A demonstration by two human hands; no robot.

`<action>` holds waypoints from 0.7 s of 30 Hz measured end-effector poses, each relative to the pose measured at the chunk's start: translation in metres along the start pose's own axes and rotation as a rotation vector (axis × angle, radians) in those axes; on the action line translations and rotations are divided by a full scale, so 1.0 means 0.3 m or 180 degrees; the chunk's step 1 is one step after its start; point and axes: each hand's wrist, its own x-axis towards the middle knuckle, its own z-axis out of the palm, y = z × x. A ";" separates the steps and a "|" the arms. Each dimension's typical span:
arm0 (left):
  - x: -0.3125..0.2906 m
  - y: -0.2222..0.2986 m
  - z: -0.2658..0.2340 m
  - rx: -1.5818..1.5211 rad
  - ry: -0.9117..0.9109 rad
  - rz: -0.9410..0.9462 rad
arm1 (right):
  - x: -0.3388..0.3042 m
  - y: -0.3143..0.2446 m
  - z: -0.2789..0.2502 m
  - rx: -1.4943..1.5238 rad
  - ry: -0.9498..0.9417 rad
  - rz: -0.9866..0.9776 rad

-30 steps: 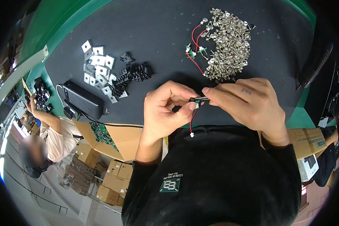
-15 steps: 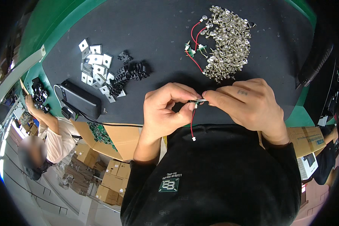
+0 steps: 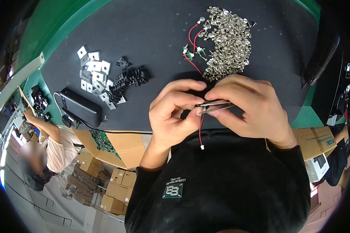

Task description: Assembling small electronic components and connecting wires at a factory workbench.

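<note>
My left hand (image 3: pixel 169 112) is closed in a pinch on a small part, most of which its fingers hide. From that part hangs a red wire (image 3: pixel 200 134) with a white connector (image 3: pixel 202 147) at its loose end. Metal tweezers (image 3: pixel 218 105) are gripped in my right hand (image 3: pixel 256 105), their tips meeting the part at my left fingertips. Beyond my hands lies a pile of silver screws (image 3: pixel 230 42). Small green circuit boards (image 3: pixel 189 55) with red wires rest against its left side.
Square metal plates (image 3: pixel 97 76) and black plastic pieces (image 3: pixel 128 79) lie on the left of the dark mat. Nearer stands a black box-shaped device (image 3: pixel 81 105) with a cable. A cardboard box (image 3: pixel 124 141) holds green boards below the edge. Another person (image 3: pixel 62 151) is at far left.
My right hand has turned and opened out a little, so the tweezers' arms now show apart. The wire hangs slightly lower. The tabletop things have shifted left in view together.
</note>
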 end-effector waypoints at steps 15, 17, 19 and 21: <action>-0.008 0.016 0.033 0.0126 0.0054 -0.0200 | -0.012 0.020 0.001 0.0101 -0.0034 0.0245; -0.007 0.019 0.041 0.0080 0.0097 -0.0205 | -0.012 0.026 0.009 0.0219 0.0048 0.0267; -0.004 0.033 0.050 0.0228 0.0144 -0.0474 | -0.009 0.020 0.007 0.0147 0.0035 0.0316; -0.007 0.028 0.048 0.0302 0.0117 -0.0442 | -0.009 0.018 0.010 0.0082 0.0013 0.0354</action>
